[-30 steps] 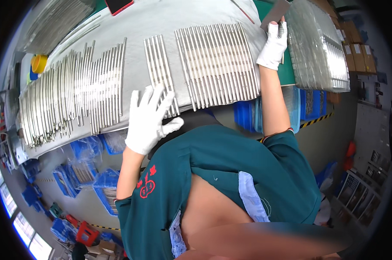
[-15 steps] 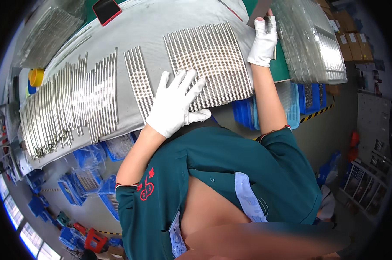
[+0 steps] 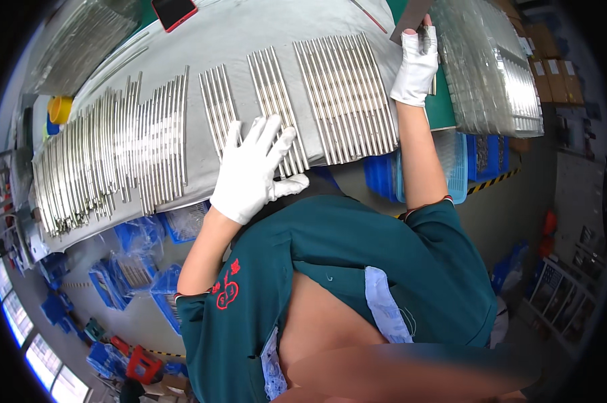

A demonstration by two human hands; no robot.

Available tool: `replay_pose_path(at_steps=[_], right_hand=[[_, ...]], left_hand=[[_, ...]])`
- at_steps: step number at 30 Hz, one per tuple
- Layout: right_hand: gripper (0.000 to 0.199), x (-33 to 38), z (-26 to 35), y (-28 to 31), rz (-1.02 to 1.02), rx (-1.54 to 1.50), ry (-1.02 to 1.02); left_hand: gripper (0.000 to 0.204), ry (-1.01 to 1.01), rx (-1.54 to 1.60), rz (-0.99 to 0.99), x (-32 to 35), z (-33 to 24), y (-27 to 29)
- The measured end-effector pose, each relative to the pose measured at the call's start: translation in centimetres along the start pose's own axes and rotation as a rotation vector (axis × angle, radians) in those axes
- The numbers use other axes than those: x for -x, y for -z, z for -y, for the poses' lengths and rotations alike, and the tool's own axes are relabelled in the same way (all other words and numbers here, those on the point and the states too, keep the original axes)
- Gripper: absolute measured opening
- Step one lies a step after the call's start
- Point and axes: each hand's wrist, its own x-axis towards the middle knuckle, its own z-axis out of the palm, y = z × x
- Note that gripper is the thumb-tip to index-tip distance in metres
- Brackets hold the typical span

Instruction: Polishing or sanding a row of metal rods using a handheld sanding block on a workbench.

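Observation:
My left hand (image 3: 249, 171), in a white glove with its fingers spread, rests on the near ends of a narrow group of slim metal rods (image 3: 268, 77). To its left is another narrow group of rods (image 3: 216, 91), partly under my fingertips. A wider group of rods (image 3: 343, 101) lies to the right, with a gap between. My right hand (image 3: 416, 70), also gloved but with bare fingertips showing, pinches a flat dark grey plate (image 3: 411, 19) at the far right of the table.
A large uneven spread of rods (image 3: 108, 151) covers the left of the grey-covered table (image 3: 249, 27). A red-edged phone (image 3: 174, 12) lies at the back. Clear plastic-wrapped stacks (image 3: 488, 74) stand at the right, blue bins (image 3: 384, 176) below the table edge.
My left hand has slid left, and a narrow group of rods has come away from the wide group, leaving a gap. My right hand keeps the grey plate, nearly in place.

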Motion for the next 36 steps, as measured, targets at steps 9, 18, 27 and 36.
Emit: replay_pose_path(at_steps=[9, 18, 27, 36], right_hand=[[0.056, 0.0, 0.9, -0.3, -0.066, -0.049, -0.115], [0.054, -0.2, 0.9, 0.0, -0.073, -0.009, -0.086], [0.055, -0.1, 1.1, -0.1, -0.034, 0.047, -0.031], [0.061, 0.2, 2.4, -0.3, 0.04, 0.055, -0.078]], left_hand=[[0.087, -0.071, -0.001, 0.006, -2.3, -1.2, -1.1], [0.084, -0.039, -0.042, -0.007, -1.9, -0.7, 1.0], [0.08, -0.239, 0.069, 0.03, -5.7, -3.1, -1.3], [0.075, -0.146, -0.051, 0.067, -3.4, -1.8, -0.1]])
